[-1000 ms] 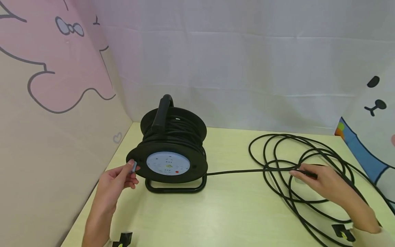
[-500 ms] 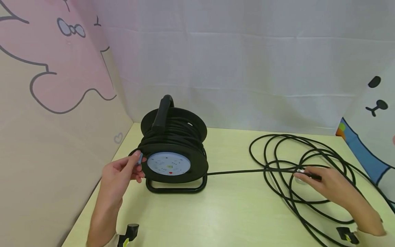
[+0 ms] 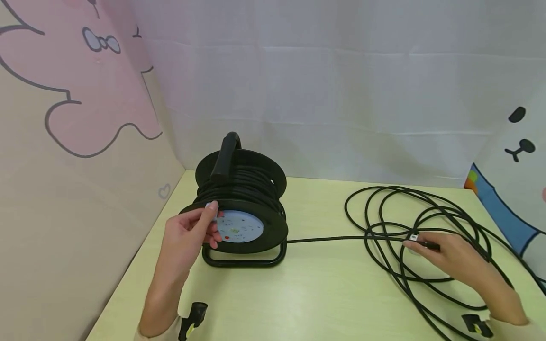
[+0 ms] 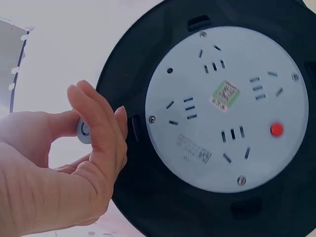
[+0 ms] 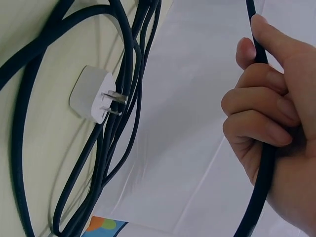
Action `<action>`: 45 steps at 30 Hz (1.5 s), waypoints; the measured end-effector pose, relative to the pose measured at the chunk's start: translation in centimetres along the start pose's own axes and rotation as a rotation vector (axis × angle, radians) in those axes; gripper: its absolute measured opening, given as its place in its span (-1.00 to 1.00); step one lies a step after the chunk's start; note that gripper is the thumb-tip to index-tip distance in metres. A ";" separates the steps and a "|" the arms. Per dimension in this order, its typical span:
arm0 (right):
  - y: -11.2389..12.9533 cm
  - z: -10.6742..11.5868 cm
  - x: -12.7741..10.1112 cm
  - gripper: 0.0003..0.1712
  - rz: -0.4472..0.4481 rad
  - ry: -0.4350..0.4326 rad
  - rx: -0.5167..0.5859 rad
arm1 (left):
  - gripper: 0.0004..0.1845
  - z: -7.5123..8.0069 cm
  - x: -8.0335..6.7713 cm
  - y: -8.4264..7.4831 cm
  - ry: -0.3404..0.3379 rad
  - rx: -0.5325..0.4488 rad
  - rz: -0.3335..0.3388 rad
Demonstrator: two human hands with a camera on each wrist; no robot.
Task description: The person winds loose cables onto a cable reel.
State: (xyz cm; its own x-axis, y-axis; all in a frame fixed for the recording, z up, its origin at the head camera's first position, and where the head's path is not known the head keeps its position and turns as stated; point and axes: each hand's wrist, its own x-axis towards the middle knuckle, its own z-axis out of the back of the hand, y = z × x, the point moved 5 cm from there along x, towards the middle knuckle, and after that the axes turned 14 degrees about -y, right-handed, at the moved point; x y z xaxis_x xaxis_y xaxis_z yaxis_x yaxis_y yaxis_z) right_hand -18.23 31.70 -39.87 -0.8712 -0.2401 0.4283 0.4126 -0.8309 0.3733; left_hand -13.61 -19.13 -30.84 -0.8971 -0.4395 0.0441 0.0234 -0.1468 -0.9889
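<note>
A black cable reel (image 3: 273, 234) stands on its tube frame on the table. Its round pale socket panel (image 4: 227, 143) has several outlets and a red button. Thumb and fingers of my left hand (image 3: 192, 229) pinch a small grey crank knob (image 4: 84, 132) at the left of the reel's front disc, overlapping the panel's edge in the head view. From the reel a stretch of black cable (image 3: 328, 239) runs right to my right hand (image 3: 450, 253). That hand grips the cable (image 5: 263, 170) with curled fingers, thumb lying along it.
Loose loops of cable (image 3: 367, 208) spread over the right of the table (image 3: 315, 293). A white plug (image 5: 91, 94) with metal prongs lies among them. The reel's carrying handle (image 3: 222, 163) rises on top. Printed cloth walls (image 3: 341, 94) stand behind and at both sides.
My left hand has moved right with the knob, and the reel has turned, its red button shifting left. My right hand stays at nearly the same place, gripping the cable.
</note>
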 end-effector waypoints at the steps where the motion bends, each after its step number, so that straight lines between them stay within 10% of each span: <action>1: 0.1 -0.1 0.1 -0.69 -0.001 0.002 0.006 | -0.53 -0.2 0.0 -0.1 0.007 -0.004 -0.001; 19: 1.6 -1.7 1.4 -0.78 0.034 0.037 0.064 | -0.59 -3.8 -1.5 -0.7 0.080 0.006 -0.130; 45: 4.1 -3.2 3.7 -0.68 0.131 0.003 0.181 | -0.61 -7.4 -3.4 1.1 0.174 -0.022 -0.094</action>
State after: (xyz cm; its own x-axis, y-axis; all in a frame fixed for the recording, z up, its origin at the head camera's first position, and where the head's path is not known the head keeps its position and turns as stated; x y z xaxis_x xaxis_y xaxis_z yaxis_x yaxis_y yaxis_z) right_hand -20.61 25.80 -39.41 -0.8075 -0.3417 0.4808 0.5633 -0.6886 0.4566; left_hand -13.84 -11.20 -33.10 -0.9577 -0.2646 0.1132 -0.0723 -0.1598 -0.9845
